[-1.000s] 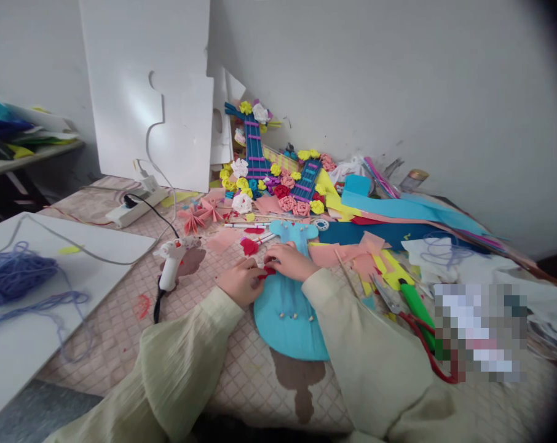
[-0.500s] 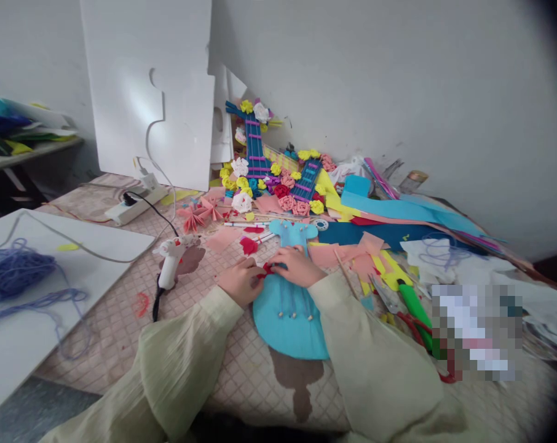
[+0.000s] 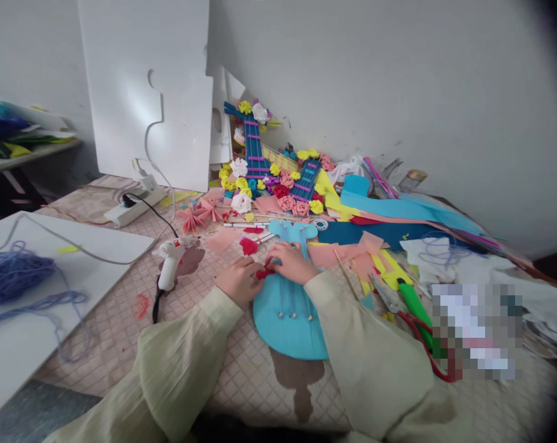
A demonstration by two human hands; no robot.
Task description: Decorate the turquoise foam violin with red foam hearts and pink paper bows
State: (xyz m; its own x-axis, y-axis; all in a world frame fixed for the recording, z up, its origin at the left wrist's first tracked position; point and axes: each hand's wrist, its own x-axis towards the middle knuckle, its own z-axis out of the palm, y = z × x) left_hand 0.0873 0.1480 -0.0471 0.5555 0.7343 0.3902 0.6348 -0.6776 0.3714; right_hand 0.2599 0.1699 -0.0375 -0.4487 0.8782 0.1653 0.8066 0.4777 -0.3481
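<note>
A small piece of red crepe paper (image 3: 262, 274) is pinched between the fingertips of my left hand (image 3: 240, 280) and my right hand (image 3: 291, 263), both closed on it. Beneath them lies a light-blue guitar-shaped paper craft (image 3: 285, 332), flat on the table, with thin strings and small pale pegs. My right hand is over its neck; my left is beside its left edge. Just beyond my hands rests a red paper flower (image 3: 248, 246). A white glue gun (image 3: 169, 264) stands to the left of my left hand.
Decorated paper guitars with paper flowers (image 3: 255, 147) lean at the back. On the right are red-handled scissors (image 3: 421, 335), a green marker-like tube (image 3: 414, 304) and paper scraps. At left, blue yarn (image 3: 18, 271) lies on a white board (image 3: 107, 243), near a power strip (image 3: 135, 206).
My right hand has shifted slightly left and down, closer to my left hand. The red paper between them sits a little differently. The guitar craft has stayed in place.
</note>
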